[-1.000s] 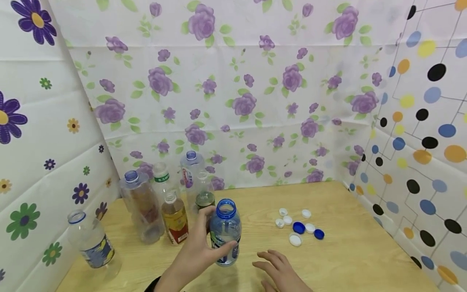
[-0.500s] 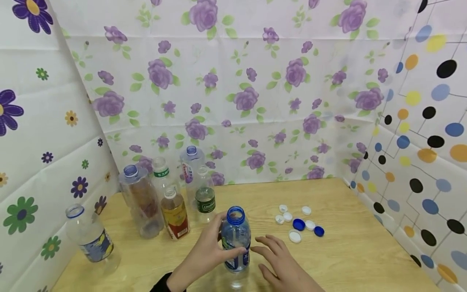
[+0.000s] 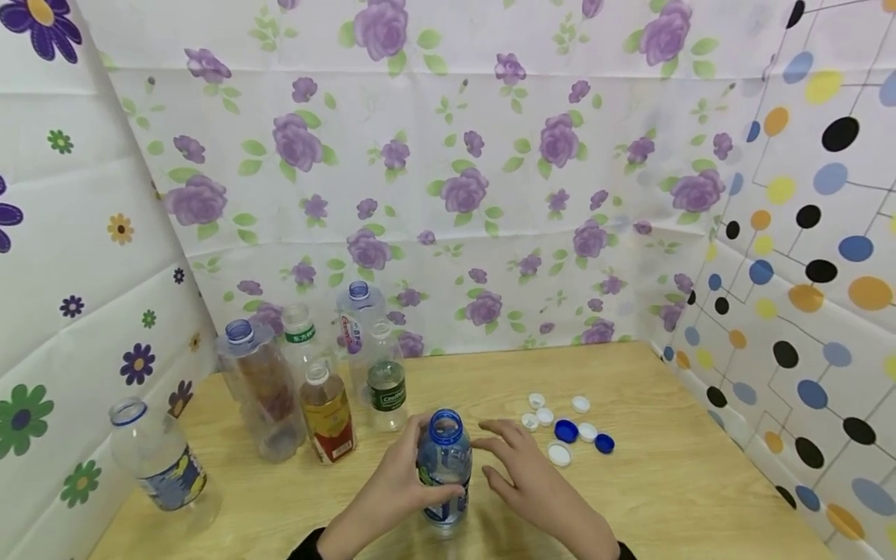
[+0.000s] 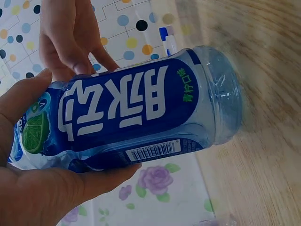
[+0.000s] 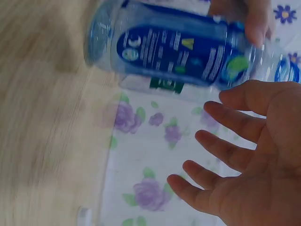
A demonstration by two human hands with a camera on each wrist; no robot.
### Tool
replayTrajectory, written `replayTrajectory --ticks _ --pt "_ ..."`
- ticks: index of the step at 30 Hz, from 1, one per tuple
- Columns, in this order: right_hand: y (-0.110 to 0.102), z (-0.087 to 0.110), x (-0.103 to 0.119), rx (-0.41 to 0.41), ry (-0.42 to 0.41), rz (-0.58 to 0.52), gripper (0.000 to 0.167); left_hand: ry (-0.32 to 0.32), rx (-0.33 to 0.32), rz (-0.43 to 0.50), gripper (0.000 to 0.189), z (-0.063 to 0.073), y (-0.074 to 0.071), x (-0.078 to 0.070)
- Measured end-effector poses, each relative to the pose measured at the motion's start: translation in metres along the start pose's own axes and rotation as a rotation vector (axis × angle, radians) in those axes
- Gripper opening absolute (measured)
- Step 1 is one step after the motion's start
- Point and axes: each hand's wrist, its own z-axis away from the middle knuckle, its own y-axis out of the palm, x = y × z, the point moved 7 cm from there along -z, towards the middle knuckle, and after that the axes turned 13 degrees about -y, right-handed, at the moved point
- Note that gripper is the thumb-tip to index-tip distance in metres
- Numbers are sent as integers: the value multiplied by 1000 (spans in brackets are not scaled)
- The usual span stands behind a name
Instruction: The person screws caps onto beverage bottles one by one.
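Note:
My left hand (image 3: 400, 481) grips a blue-tinted plastic drink bottle (image 3: 446, 463), held upright at the table's front middle. Its blue-ringed mouth has no cap on it. In the left wrist view the bottle's dark blue label (image 4: 127, 113) shows large white characters and a lime picture, with thumb and fingers on opposite sides. My right hand (image 3: 525, 486) is just right of the bottle, fingers spread and slightly bent, holding nothing. From the right wrist view, that hand's fingers (image 5: 225, 146) are apart, close beside the bottle; whether any fingertip touches it I cannot tell.
Right of centre lie several white caps (image 3: 559, 454) and two blue caps (image 3: 566, 431). Several uncapped or clear bottles stand left: one with a yellow-red label (image 3: 329, 416), one green-labelled (image 3: 387, 386), a tall one (image 3: 259, 389), a blue-labelled one (image 3: 164, 463). Patterned cloth (image 3: 448, 194) walls the table.
The left hand has moved the bottle to the right and nearer to me, down to the table front. My right hand has come forward and closer to the bottle.

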Motion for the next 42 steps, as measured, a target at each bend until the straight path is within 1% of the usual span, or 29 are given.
replayTrajectory --ticks 2,5,10,12,14,17,20,24,27,31,34,38,42 --pt "-3 -4 -11 -9 26 10 34 2 -6 -7 95 0 -1 0" --pt "-10 -8 -30 -30 93 20 33 -7 -16 -13 97 -1 -2 1" --pt "-26 -13 -61 -67 206 13 34 -62 -15 12 98 -2 -2 2" --pt "-33 -15 -71 -73 234 11 35 -91 -18 21 96 -2 0 3" --pt "-37 -18 -82 -67 261 9 37 -107 -26 23 94 -1 -1 2" --pt "-37 -20 -95 -42 293 7 39 -111 -41 17 91 0 -3 0" --pt "-33 -19 -106 19 320 17 40 -105 -56 5 88 2 -4 -3" --pt "-31 -17 -122 100 330 52 40 -96 -63 -6 85 3 -6 -7" --pt "-32 -12 -135 148 350 70 40 -87 -57 -4 84 3 -7 -8" --pt "-30 -2 -148 216 387 75 40 -88 -49 -5 85 4 -6 -6" --pt "-29 9 -154 230 432 67 37 -74 -44 -9 84 4 -5 -6" --pt "-28 22 -158 210 509 46 33 -49 -35 -16 82 4 -4 -8" --pt "-24 26 -160 212 525 23 31 -51 -39 -21 83 4 -5 -8"
